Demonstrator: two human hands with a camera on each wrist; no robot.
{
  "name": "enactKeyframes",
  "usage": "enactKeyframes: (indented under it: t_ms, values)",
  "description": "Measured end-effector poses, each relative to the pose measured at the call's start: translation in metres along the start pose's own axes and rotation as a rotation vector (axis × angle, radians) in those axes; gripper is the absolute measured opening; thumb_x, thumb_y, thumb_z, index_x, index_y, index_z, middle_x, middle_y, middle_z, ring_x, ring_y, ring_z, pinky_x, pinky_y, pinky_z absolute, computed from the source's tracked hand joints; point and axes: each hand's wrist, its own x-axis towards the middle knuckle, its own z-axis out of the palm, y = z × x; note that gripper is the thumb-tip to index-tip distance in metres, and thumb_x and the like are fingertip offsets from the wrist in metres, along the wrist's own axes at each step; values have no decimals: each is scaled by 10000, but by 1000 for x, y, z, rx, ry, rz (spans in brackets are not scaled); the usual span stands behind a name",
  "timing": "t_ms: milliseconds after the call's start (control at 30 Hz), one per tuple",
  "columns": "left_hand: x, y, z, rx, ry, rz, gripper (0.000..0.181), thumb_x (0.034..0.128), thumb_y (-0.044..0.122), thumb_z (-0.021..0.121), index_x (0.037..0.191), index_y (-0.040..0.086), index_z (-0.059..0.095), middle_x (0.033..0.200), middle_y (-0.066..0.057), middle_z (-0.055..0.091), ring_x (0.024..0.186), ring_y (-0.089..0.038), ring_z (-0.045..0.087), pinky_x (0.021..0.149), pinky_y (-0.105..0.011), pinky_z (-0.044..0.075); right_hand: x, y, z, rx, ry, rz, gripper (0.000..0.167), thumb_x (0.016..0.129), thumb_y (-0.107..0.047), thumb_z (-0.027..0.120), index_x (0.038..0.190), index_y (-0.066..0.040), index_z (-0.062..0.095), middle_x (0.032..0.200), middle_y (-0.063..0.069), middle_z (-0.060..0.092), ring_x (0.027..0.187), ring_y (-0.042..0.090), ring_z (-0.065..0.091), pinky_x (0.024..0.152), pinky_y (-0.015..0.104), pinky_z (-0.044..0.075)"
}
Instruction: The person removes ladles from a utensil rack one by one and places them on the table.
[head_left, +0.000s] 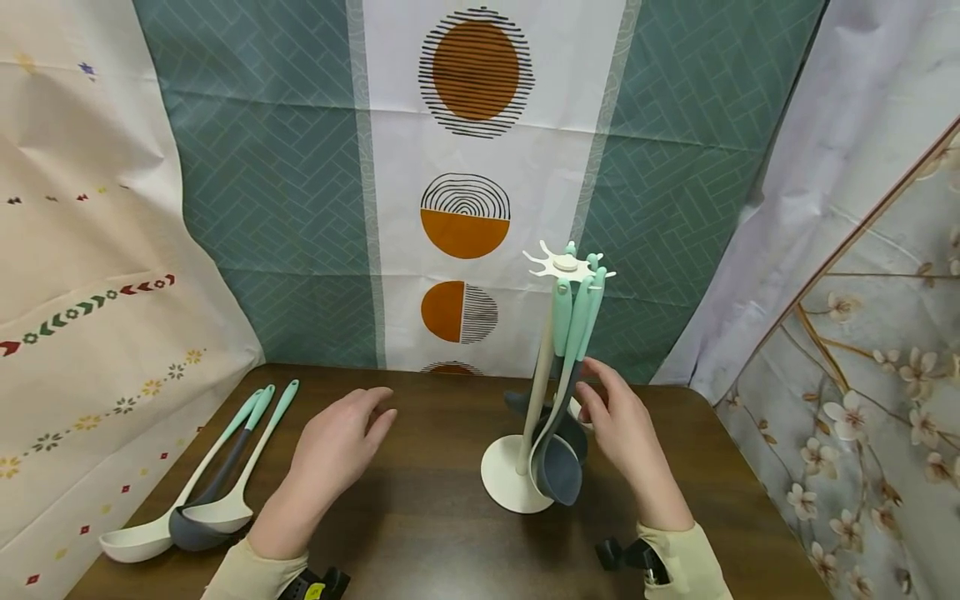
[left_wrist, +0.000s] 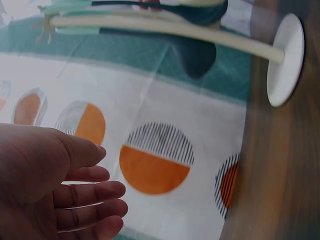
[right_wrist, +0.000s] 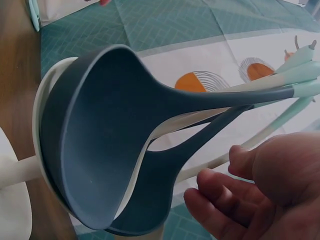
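Observation:
A cream utensil stand with a round base and hooked top holds several hanging utensils with mint handles. In front hangs a dark grey ladle; in the right wrist view this ladle overlaps a white one and another dark utensil. Just right of them is my right hand, its fingers loosely bent beside a pale handle. No grip on it shows. My left hand hovers left of the stand, holding nothing, its fingers relaxed.
On the table's left side lie a white ladle, a dark grey ladle and another white ladle, side by side. A patterned curtain hangs behind the brown wooden table. Floral cloth borders the right side.

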Motion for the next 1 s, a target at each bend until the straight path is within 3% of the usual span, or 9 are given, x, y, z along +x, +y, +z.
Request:
enactKeyframes:
  t_ms: [233,433,533,1000]
  values:
    - [5,26,11,-60,21,47,285,1012,165,827,1278,79,773,1009,-13,746,854,-186,704,744,-423,590,5,1,3,8,-47,66,396,1167,-156,555,1559,-100,566,980,94,726,853,211,701,867,461,555]
    - [5,46,20,-102,10,58,265,1014,175,824,1267,116,775,1016,22,741,873,-145,693,747,-391,583,11,3,9,-18,-34,22,155,1157,-114,543,1239,-122,675,823,40,660,792,227,644,765,411,529]
    - [5,52,23,-109,14,60,256,1009,177,829,1255,128,777,993,44,730,860,-131,681,729,-376,576,12,2,10,-32,-28,5,133,1154,-105,544,1132,-125,674,813,34,650,772,231,625,739,404,512]
    - [3,74,32,-158,36,77,243,1000,190,843,1233,152,783,978,89,721,852,-128,676,726,-371,574,4,3,10,-59,8,-7,127,1134,-152,639,1214,-129,735,797,8,657,746,205,613,714,398,468]
